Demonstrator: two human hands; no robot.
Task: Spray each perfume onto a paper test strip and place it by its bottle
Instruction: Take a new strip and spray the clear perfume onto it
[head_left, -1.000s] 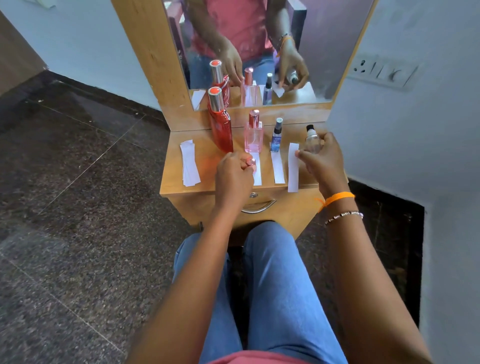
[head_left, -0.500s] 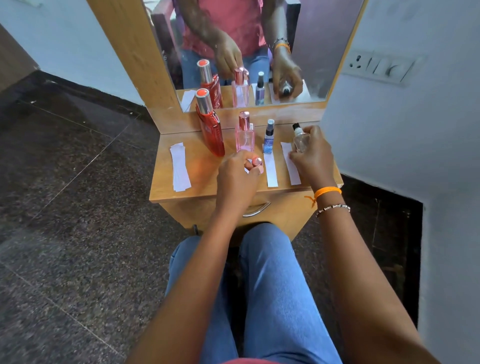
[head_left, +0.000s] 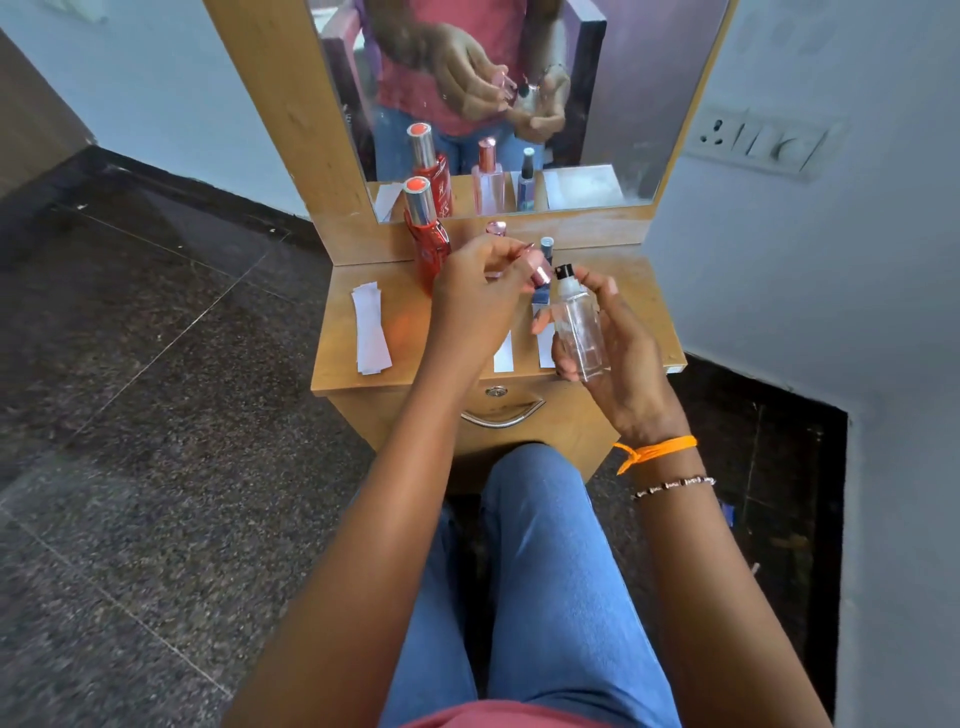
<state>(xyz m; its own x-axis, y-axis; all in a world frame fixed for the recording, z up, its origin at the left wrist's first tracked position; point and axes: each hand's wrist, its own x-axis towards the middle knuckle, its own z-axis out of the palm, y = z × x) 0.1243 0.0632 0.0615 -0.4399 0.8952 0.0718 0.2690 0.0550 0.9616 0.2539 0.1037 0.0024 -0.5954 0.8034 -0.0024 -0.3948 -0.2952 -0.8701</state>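
Note:
My right hand (head_left: 626, 358) holds a clear glass spray bottle (head_left: 577, 330) with a black nozzle, lifted above the small wooden table (head_left: 363, 371). My left hand (head_left: 475, 291) pinches a shiny pink cap (head_left: 542, 274) right beside that nozzle. At the back of the table stand a tall red bottle (head_left: 428, 247), a pink bottle (head_left: 496, 228) mostly hidden behind my left hand, and a small blue bottle (head_left: 545, 245). Two white paper strips (head_left: 503, 354) (head_left: 545, 349) lie in front of the pink and blue bottles. A stack of spare strips (head_left: 370, 327) lies at the left.
A mirror (head_left: 623, 104) in a wooden frame rises behind the table and reflects the bottles and hands. A drawer with a metal handle (head_left: 503, 415) sits below the tabletop. A wall socket (head_left: 758, 143) is on the right wall. My knees sit close under the table.
My right hand has lifted the clear bottle off the table and brought it nearer. My left hand has raised the pink cap from the tabletop up to the bottle's nozzle.

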